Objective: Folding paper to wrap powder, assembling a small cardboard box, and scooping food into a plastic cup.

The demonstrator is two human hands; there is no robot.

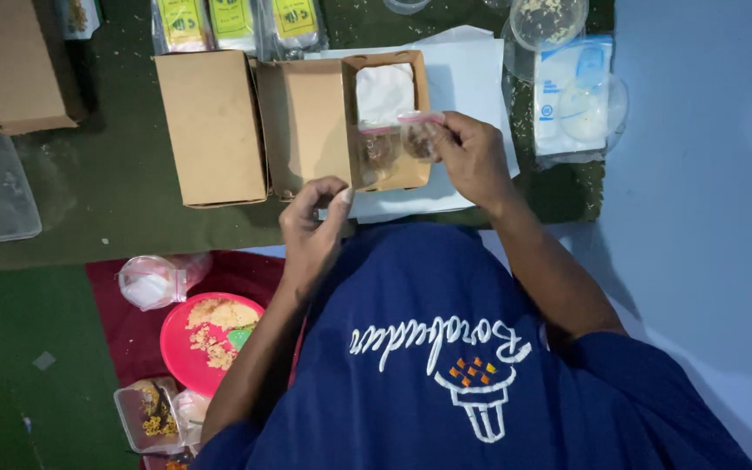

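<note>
You sit over a dark green mat (89, 200) with a pale blue floor (707, 191) to your right. Your right hand (472, 157) pinches a small clear zip bag (419, 135), brown contents inside, pink strip along its top, just above the open brown cardboard box (306, 122). Your left hand (315, 218) rests at that box's near edge, fingers curled together, holding nothing visible. A closed brown box (211, 126) stands beside it.
</note>
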